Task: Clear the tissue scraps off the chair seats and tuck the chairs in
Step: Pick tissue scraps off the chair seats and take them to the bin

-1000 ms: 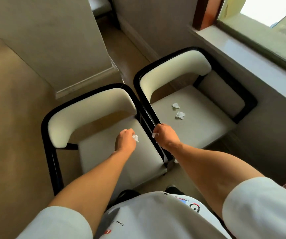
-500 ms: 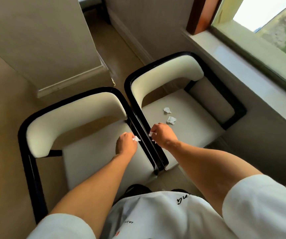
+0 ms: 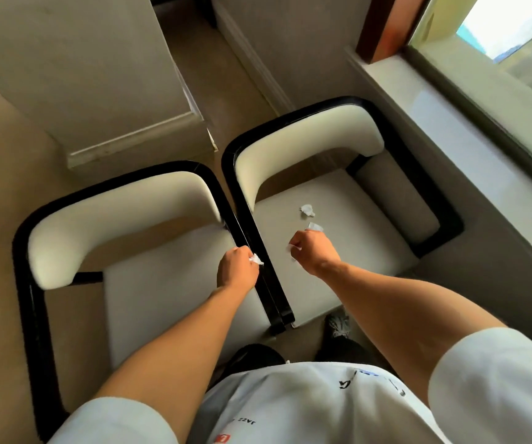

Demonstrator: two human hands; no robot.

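Two black-framed chairs with cream cushions stand side by side below me. My left hand hovers over the right edge of the left chair's seat, fingers closed on a white tissue scrap. My right hand is over the right chair's seat, closed on another tissue scrap. Two loose tissue scraps lie on the right seat: one further back, one touching my right knuckles.
A wall with a stone windowsill runs close along the right chair's right side. A pale pillar base stands behind the left chair. My feet are on the floor in front of the chairs.
My right hand has moved from above the chairs' adjoining arms out over the right seat, up to the nearer loose scrap. The left hand keeps its scrap. My view shifted.
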